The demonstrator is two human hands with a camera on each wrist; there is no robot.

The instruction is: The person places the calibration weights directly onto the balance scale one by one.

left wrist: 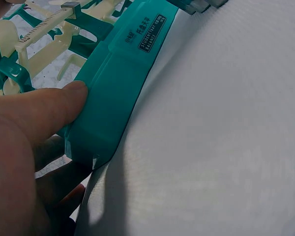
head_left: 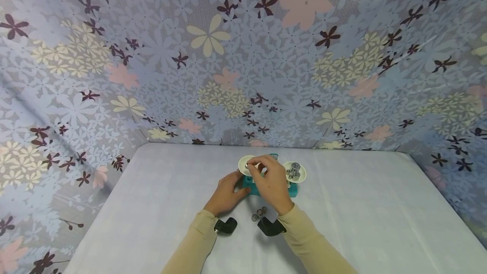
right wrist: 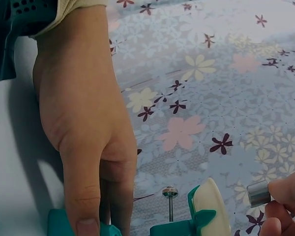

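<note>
A teal tray balance (head_left: 292, 190) with two cream pans stands on the table. My left hand (head_left: 225, 194) grips the left end of its base, thumb (left wrist: 71, 101) on the front and fingers behind. Between thumb and fingertips my right hand (head_left: 273, 179) pinches a small metal cylinder weight (right wrist: 258, 193), held over the left pan (head_left: 242, 166). The right pan (head_left: 303, 176) carries several shiny metal weights (head_left: 293, 171). A graduated beam (left wrist: 44, 28) shows in the left wrist view. The right hand covers much of the balance's middle in the head view.
Small shiny grey pieces (head_left: 259, 212) lie on the table in front of the balance, between the two forearms. A white cloth covers the table (head_left: 361, 215). Flower-patterned fabric (head_left: 228, 75) rises behind it and at both sides.
</note>
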